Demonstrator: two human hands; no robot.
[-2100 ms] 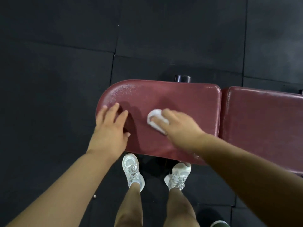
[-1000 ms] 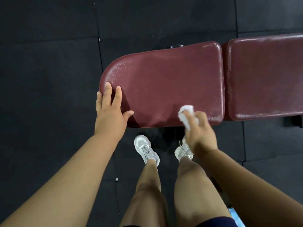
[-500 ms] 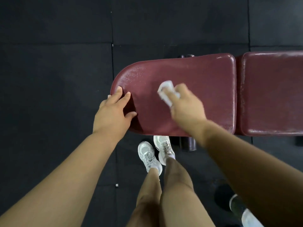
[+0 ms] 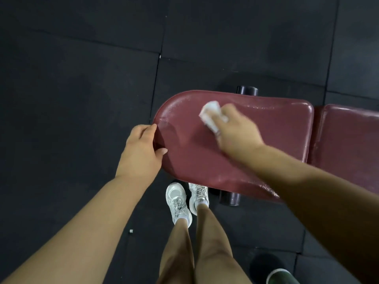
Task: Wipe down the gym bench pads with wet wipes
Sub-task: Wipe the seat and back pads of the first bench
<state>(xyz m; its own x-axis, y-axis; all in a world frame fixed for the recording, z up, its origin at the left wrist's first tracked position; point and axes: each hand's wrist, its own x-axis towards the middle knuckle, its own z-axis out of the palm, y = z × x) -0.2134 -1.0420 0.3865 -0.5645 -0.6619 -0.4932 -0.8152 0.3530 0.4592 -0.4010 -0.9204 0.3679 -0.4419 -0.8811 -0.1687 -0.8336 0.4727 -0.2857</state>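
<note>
A dark red bench seat pad (image 4: 266,140) with a rounded left end lies in the middle of the view, shiny with wet streaks. A second red pad (image 4: 348,140) joins it on the right. My right hand (image 4: 235,132) holds a crumpled white wet wipe (image 4: 211,113) and presses it on the seat pad's upper left area. My left hand (image 4: 141,148) grips the pad's rounded left edge, thumb on top and fingers curled over the rim.
Black rubber floor tiles (image 4: 82,78) surround the bench. A black frame tube (image 4: 247,91) shows behind the pad and another (image 4: 229,198) under its near edge. My white shoes (image 4: 185,199) stand close to the bench. A dark object (image 4: 276,275) sits at bottom right.
My right hand swept the wipe from the pad's near right edge up to its upper left. My left hand slid from the top of the pad to its left rim.
</note>
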